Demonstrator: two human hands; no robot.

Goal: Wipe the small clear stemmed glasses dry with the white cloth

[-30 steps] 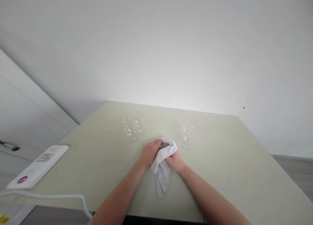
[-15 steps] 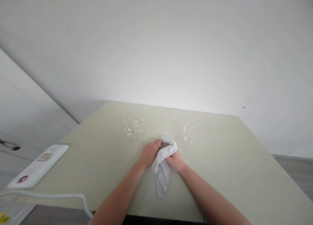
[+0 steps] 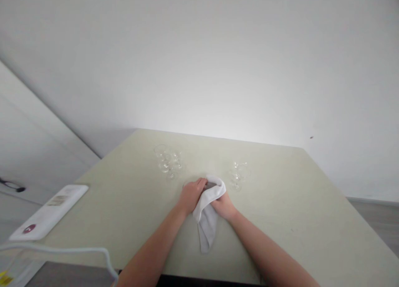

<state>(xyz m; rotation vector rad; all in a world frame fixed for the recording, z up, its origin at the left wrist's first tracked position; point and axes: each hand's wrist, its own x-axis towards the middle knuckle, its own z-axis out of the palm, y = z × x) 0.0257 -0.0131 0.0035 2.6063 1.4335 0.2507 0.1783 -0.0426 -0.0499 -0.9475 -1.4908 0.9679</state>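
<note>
Over the last second hardly anything shifts: the left hand (image 3: pixel 189 197), the white cloth (image 3: pixel 207 233) and the right hand (image 3: pixel 223 204) keep the same pose near the middle of the worktop (image 3: pixel 280 195), so the handling looks steady or briefly paused. The left grip is curled closed beside the cloth's upper fold; what its fingers pinch I cannot tell. The right grip appears to be bunched around the cloth, its fingers hidden under the fold, while a loose end hangs between the wrists.

Of the containers, a white box (image 3: pixel 46 214) lies at the far left, its inside hidden. Next comes a group of clear glasses (image 3: pixel 165 166), with no contents that I can make out. A faint clear edge shows at the left hand (perhaps another glass, mostly covered). Beyond the right hand stands more clear glassware (image 3: pixel 236 179), too faint to count.
</note>
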